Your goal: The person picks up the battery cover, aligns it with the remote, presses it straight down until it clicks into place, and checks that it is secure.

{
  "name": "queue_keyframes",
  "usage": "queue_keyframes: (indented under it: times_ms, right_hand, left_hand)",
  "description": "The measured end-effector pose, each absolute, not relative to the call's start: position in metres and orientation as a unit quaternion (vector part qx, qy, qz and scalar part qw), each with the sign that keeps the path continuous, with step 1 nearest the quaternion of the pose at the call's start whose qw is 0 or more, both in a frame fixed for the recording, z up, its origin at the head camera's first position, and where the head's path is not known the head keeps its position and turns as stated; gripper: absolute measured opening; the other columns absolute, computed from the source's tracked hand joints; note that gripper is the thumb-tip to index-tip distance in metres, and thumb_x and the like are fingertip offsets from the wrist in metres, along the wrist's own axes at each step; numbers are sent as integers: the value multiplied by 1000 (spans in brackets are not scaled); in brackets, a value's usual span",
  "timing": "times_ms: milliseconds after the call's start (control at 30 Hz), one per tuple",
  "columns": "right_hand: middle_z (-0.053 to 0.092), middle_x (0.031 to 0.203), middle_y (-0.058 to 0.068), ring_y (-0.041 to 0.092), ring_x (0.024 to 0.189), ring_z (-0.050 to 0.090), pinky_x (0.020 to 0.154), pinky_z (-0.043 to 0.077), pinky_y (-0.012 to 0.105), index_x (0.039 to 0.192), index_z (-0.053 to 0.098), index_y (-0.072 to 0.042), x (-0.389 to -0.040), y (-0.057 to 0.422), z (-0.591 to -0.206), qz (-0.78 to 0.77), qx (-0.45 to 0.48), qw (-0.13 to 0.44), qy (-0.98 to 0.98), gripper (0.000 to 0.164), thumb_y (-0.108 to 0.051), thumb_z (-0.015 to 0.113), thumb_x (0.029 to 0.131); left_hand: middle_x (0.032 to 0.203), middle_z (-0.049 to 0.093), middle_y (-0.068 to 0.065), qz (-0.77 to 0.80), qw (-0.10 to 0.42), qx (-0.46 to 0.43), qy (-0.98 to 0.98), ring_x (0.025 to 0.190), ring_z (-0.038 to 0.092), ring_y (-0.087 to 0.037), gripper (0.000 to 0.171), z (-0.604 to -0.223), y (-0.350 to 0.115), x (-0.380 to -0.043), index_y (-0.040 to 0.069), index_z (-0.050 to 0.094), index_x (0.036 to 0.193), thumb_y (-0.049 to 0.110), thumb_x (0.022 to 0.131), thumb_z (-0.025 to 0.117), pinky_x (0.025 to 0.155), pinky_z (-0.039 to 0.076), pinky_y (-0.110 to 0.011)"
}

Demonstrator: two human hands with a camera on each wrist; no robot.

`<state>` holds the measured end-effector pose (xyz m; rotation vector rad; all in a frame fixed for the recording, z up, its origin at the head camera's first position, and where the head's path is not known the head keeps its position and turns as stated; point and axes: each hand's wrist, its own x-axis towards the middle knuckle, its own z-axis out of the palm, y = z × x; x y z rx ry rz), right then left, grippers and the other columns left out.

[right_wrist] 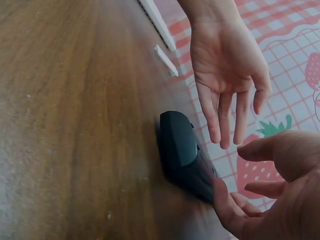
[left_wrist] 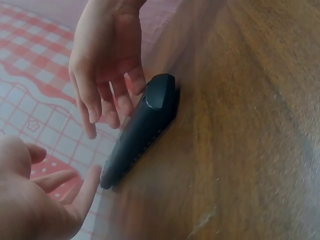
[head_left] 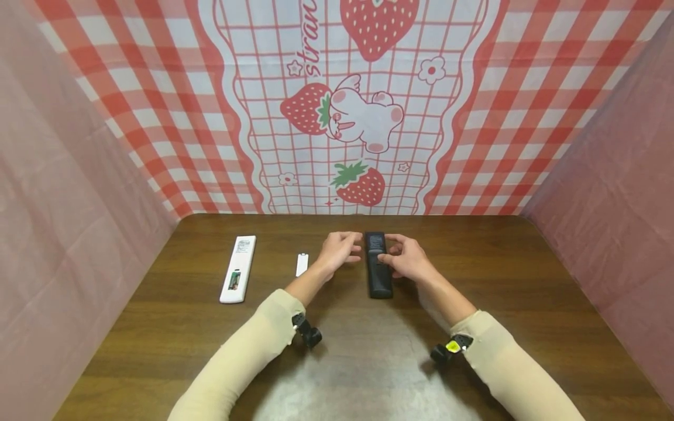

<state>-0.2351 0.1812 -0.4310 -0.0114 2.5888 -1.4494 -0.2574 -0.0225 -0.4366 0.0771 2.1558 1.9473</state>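
A black remote control [head_left: 379, 278] lies back side up on the table, a printed label on its far part. My right hand [head_left: 411, 260] is at its right side, thumb over the remote. In the right wrist view, that thumb stands above the remote and a finger meets its side. My left hand [head_left: 337, 251], its fingers loosely extended, hovers just left of the remote, apart from it. Further left lies a white remote control [head_left: 239, 266] with its battery compartment uncovered. A small white battery cover [head_left: 302, 264] lies between that remote and my left hand.
The brown wooden table [head_left: 337, 362] carries all these things. Behind it hangs a red-and-white checked cloth [head_left: 158, 88] with strawberries. Pink cloth walls [head_left: 63, 204] close off both sides. A small camera is strapped to each sleeved wrist.
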Motion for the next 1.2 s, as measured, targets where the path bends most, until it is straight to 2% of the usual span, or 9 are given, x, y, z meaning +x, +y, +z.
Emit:
queue_keyframes:
  times_ms: [300,600,700,767,867,933,1000,1067,1200]
  right_hand:
    - [60,152,37,38,113,73,81,75,46,169,46,-3,-237,181,-417,-489,3,89,868,68,-14,74,107]
    - [65,148,34,35,96,77,74,73,41,165,52,-4,-237,179,-415,-478,-7,58,876,64,-14,75,106]
    - [70,143,33,34,96,78,78,70,38,161,58,-3,-236,180,-419,-448,-31,21,893,60,-15,76,106]
    - [71,141,32,36,103,78,87,68,42,159,60,-3,-235,180,-422,-426,-46,-4,903,58,-16,76,105]
    - [74,137,27,34,107,79,96,66,48,157,64,-7,-241,184,-436,-397,-67,-43,915,58,-23,78,103]
    - [72,138,26,36,109,79,101,65,55,157,65,-9,-239,183,-436,-393,-69,-52,915,58,-23,79,103]
    - [72,138,25,36,110,79,101,64,56,156,66,-11,-238,181,-436,-391,-72,-61,916,57,-24,79,102]
    - [71,141,28,42,118,77,106,62,60,156,65,-8,-229,176,-424,-392,-69,-59,915,57,-19,78,102]
    - [72,142,27,44,124,75,110,60,63,156,66,-10,-228,176,-424,-388,-73,-66,916,57,-20,79,101]
  left_hand:
    - [162,64,-25,648,98,41,754,144,69,-44,45,-426,-31,-260,-5,66,152,21,118,50,103,71,-38]
    - [159,68,-22,627,75,28,775,144,69,-43,43,-422,-39,-264,0,71,149,18,114,53,103,71,-37]
    - [151,75,-17,585,65,57,807,129,78,-35,45,-436,-44,-274,7,72,150,28,114,55,96,72,-33]
    - [145,80,-10,542,52,85,834,116,82,-29,47,-451,-47,-286,13,72,151,35,113,56,90,71,-32]
    - [138,84,-4,489,27,113,865,116,82,-27,47,-469,-49,-301,18,73,151,39,112,59,99,68,-39]
    - [141,82,-6,472,19,113,874,130,77,-31,46,-455,-48,-290,17,71,152,34,111,60,112,64,-47]
    - [148,78,-11,466,12,111,878,146,68,-34,46,-441,-49,-276,15,71,153,31,111,60,127,55,-53]
    - [155,73,-14,461,4,113,880,151,63,-36,47,-423,-50,-259,13,70,153,31,111,59,132,50,-54]
    - [162,67,-15,436,-10,119,892,157,57,-38,49,-423,-53,-260,13,70,154,31,110,59,137,43,-56]
